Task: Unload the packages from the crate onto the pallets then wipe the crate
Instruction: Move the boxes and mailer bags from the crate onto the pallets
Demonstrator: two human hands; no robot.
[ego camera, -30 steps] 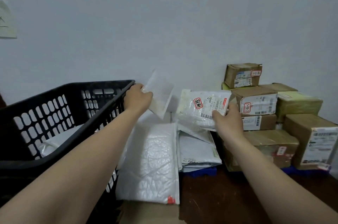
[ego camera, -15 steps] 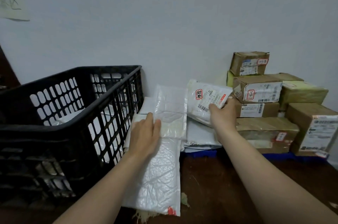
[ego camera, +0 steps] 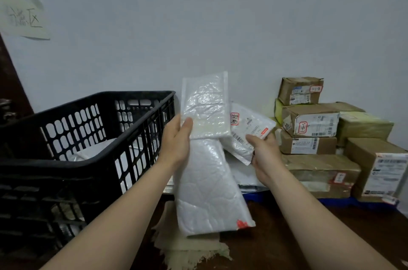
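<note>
My left hand [ego camera: 176, 139] grips a white bubble mailer [ego camera: 204, 106] at its lower left corner and holds it upright in front of the wall. My right hand [ego camera: 263, 151] grips a white labelled poly package [ego camera: 247, 130] just to the right of it, tilted. Below them a long white bubble mailer [ego camera: 209, 188] with a red mark lies on other flat white packages. The black plastic crate [ego camera: 99, 128] stands at the left with white packages still visible inside. A pale cloth [ego camera: 187, 250] lies on the dark floor under the long mailer's near end.
Taped cardboard boxes [ego camera: 313, 124] are stacked at the right against the white wall, on a blue pallet edge [ego camera: 344, 201]. A paper note [ego camera: 24, 18] is stuck on the wall at the upper left. A dark door edge stands at the far left.
My left hand has lifted the bubble mailer from lying flat on the pile to upright. The right hand still holds the labelled package, now lower and closer to the mailer.
</note>
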